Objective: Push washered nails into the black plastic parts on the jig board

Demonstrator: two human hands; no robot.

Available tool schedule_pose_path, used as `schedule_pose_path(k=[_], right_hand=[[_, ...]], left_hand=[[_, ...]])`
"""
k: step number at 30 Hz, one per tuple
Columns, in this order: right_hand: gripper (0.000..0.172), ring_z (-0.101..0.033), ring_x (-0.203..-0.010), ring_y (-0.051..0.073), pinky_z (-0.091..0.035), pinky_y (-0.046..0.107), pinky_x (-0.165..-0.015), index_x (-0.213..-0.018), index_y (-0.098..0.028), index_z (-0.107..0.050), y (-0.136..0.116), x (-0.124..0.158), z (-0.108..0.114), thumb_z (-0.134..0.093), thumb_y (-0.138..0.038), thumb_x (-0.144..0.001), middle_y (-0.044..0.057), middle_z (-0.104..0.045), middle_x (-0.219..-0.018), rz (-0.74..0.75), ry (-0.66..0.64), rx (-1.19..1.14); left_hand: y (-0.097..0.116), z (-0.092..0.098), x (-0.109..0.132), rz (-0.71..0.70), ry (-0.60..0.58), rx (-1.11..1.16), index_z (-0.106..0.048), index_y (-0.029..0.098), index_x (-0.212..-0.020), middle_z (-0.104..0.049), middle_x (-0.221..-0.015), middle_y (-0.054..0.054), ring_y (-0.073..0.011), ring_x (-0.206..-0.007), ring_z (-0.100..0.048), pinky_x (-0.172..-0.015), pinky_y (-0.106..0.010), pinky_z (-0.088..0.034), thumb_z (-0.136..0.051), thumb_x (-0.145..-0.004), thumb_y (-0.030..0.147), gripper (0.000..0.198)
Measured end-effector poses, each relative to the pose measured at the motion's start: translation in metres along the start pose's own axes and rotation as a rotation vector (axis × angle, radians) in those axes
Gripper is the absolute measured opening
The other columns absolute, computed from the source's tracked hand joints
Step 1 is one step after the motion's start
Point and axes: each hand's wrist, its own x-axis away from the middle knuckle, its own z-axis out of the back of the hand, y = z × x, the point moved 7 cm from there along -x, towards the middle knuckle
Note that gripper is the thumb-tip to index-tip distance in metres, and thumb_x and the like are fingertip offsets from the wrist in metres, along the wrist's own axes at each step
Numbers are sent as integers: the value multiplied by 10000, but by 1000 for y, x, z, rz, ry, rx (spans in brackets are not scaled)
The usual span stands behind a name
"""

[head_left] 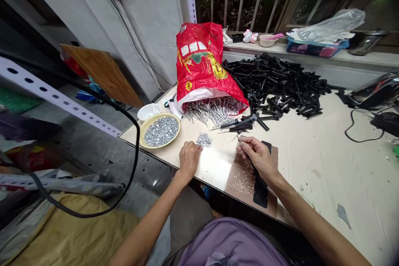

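Note:
My left hand (189, 158) rests on the table with its fingers curled together, fingertips at the lower left edge of a small pile of tiny silver metal pieces (204, 139). Whatever those fingertips pinch is too small to make out. My right hand (257, 156) is closed in a pinch on a thin metal rod (238, 136), whose end sticks out beyond the fingers. Beneath that hand lies a black strip (260, 193) on a brown board (238, 181) dotted with pale specks. Just beyond it are several black plastic pieces (245, 123) with thin rods.
A red bag (201, 64) spills metal rods (212, 110) toward me. Behind it lies a large heap of black parts (280, 81). To the left stand a yellow bowl (141, 137) of silver pieces and a white bowl (144, 113). A black cable (137, 149) hangs beside the table's left edge.

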Motion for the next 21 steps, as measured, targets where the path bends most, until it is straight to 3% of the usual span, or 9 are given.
schedule_pose_path(k=[3, 6, 9, 14, 17, 21], right_hand=[[291, -544, -608, 139, -440, 275, -575, -994, -183, -652, -7, 1, -5, -543, -410, -849, 42, -640, -788, 109, 11, 239], [237, -591, -819, 194, -463, 324, -728, -983, -211, -674, -16, 2, -18, -514, -348, -876, 59, -654, -922, 269, -16, 404], [244, -584, -887, 201, -455, 340, -788, -1059, -237, -658, -19, 3, -36, -478, -288, -902, 60, -637, -959, 353, -84, 483], [297, -570, -767, 157, -439, 269, -671, -1160, -284, -629, -19, 6, -66, -461, -240, -919, 44, -584, -882, 400, -186, 605], [312, -558, -742, 138, -423, 245, -649, -1180, -311, -618, -20, 7, -76, -476, -226, -916, 30, -566, -866, 417, -211, 636], [318, -544, -710, 128, -409, 238, -628, -1189, -320, -612, -23, 7, -79, -476, -225, -918, 24, -551, -850, 411, -212, 663]], left_hand=[[5, -2, -1, -46, 0, -60, -652, 178, -860, -609, -860, -88, -226, -876, -515, -750, -327, -406, -423, -904, 204, 235], [2, 2, -1, -33, 33, -14, -644, 164, -846, -612, -862, -102, -228, -883, -528, -755, -327, -410, -409, -895, 191, 242], [-9, 5, -1, 83, 74, 245, -651, 164, -820, -630, -828, -81, -205, -826, -566, -741, -309, -425, -456, -862, 229, 209], [-20, -7, 10, 435, 16, 934, -654, 151, -773, -641, -690, -21, -145, -611, -575, -580, -248, -437, -566, -773, 400, 264], [-8, -4, 15, 476, 28, 1187, -651, 140, -795, -652, -730, -25, -121, -606, -572, -583, -228, -447, -621, -736, 435, 303], [3, 6, 17, 475, 71, 1238, -658, 127, -781, -647, -681, -23, -122, -619, -591, -628, -229, -463, -665, -712, 423, 304]])
